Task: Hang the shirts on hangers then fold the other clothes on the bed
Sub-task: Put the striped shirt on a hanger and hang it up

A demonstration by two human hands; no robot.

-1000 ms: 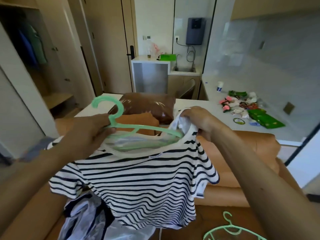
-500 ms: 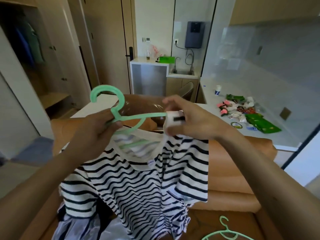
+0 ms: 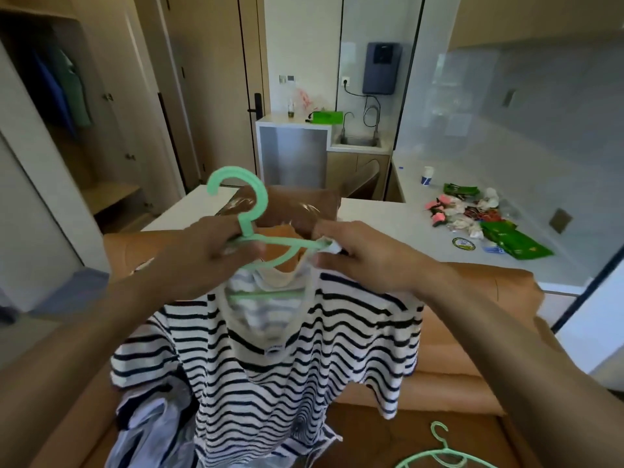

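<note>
A navy-and-white striped shirt (image 3: 297,363) hangs in front of me from a mint-green hanger (image 3: 251,211). My left hand (image 3: 202,255) grips the hanger at the base of its hook. My right hand (image 3: 364,258) pinches the shirt's right shoulder fabric at the hanger's right arm tip. The hanger's lower bar shows through the neck opening. More clothes, pale blue and dark (image 3: 152,423), lie in a pile at the lower left. A second green hanger (image 3: 435,457) lies on the brown surface at the bottom right.
A brown bed or sofa edge (image 3: 472,376) runs below the shirt. A brown pillow (image 3: 297,207) sits behind the hanger. The white counter (image 3: 405,228) carries green packets and small clutter at right. An open wardrobe (image 3: 64,92) with hung clothes stands at left.
The shirt's right shoulder has spread out wider over the hanger. My right hand moved slightly right and down along the hanger arm; the left hand keeps its hold.
</note>
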